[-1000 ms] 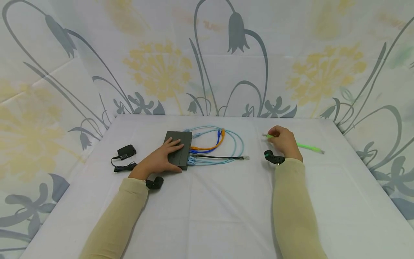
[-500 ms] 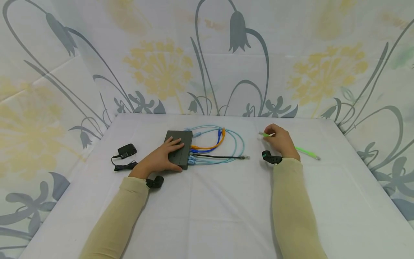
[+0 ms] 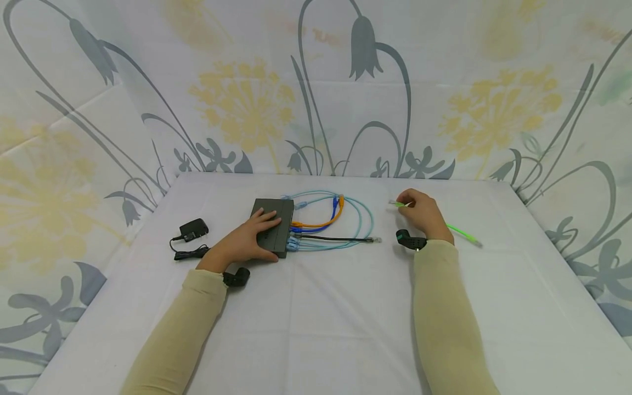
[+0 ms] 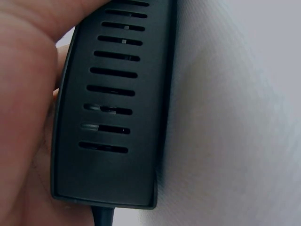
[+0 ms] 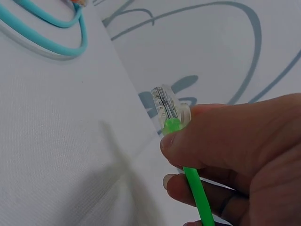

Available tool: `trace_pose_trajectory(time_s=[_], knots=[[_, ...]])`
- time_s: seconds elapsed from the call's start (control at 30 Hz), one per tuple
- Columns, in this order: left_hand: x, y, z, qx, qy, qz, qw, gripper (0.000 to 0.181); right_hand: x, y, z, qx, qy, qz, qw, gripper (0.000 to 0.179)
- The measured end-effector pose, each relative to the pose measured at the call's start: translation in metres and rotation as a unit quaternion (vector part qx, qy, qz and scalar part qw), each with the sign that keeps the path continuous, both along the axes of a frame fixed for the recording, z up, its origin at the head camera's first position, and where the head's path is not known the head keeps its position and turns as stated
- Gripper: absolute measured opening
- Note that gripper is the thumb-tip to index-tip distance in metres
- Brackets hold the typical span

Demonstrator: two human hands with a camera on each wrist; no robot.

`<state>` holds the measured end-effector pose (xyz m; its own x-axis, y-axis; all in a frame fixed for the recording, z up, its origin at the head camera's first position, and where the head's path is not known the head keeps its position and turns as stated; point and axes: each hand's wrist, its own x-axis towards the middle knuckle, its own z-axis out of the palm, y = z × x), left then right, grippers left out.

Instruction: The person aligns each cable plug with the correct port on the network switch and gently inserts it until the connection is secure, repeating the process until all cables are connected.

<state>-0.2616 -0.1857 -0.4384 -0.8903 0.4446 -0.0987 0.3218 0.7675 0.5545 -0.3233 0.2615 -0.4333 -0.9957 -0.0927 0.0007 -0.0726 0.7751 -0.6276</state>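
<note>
My left hand (image 3: 242, 241) rests on the dark grey network switch (image 3: 274, 206), its fingers spread straight across the top and the thumb along the near side. The slotted side of the switch (image 4: 110, 99) shows in the left wrist view, a black cord leaving its lower end. My right hand (image 3: 422, 214) pinches a bright green network cable (image 3: 464, 236) just behind its clear plug (image 5: 165, 103), between thumb and fingers. That plug points left, above the white cloth; the cable's other end trails to the right past the wrist.
Orange (image 3: 321, 226), blue (image 3: 334, 206), black (image 3: 336, 238) and light blue cables (image 3: 371, 219) run from the right side of the switch. The black one ends in a loose clear plug (image 3: 376, 240). A black power adapter (image 3: 193, 229) with bundled cord lies left. A patterned cloth hangs behind.
My right hand has moved a little to the left with the green cable, whose far end has been drawn left and nearer. The left hand and switch have stayed still.
</note>
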Motion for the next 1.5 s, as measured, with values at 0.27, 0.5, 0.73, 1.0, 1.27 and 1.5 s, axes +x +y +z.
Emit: trace_pose_trajectory(time_s=[0.27,0.5,0.73,1.0,1.27,1.5], knots=[[0.000,0.000,0.000,0.001,0.002,-0.002,1.0000,0.102,-0.001,-0.007,0.000,-0.010,0.009,0.003,0.9999,0.028],[-0.001,-0.001,-0.001,0.004,0.001,-0.006,1.0000,0.102,-0.002,-0.015,-0.002,-0.008,0.021,0.010,0.9997,0.028],[-0.001,0.000,0.000,0.003,0.004,-0.006,1.0000,0.101,-0.004,-0.024,0.000,-0.011,0.023,0.019,0.9995,0.028],[0.000,-0.001,0.000,0.003,0.003,-0.006,1.0000,0.101,-0.005,-0.035,0.000,-0.016,0.027,0.031,0.9990,0.027],[0.001,0.000,0.001,-0.001,0.001,-0.003,1.0000,0.101,-0.004,-0.044,0.003,-0.012,0.027,0.032,0.9990,0.029],[0.000,0.000,0.000,-0.005,0.001,-0.002,1.0000,0.101,-0.003,-0.049,0.005,-0.010,0.031,0.049,0.9983,0.030]])
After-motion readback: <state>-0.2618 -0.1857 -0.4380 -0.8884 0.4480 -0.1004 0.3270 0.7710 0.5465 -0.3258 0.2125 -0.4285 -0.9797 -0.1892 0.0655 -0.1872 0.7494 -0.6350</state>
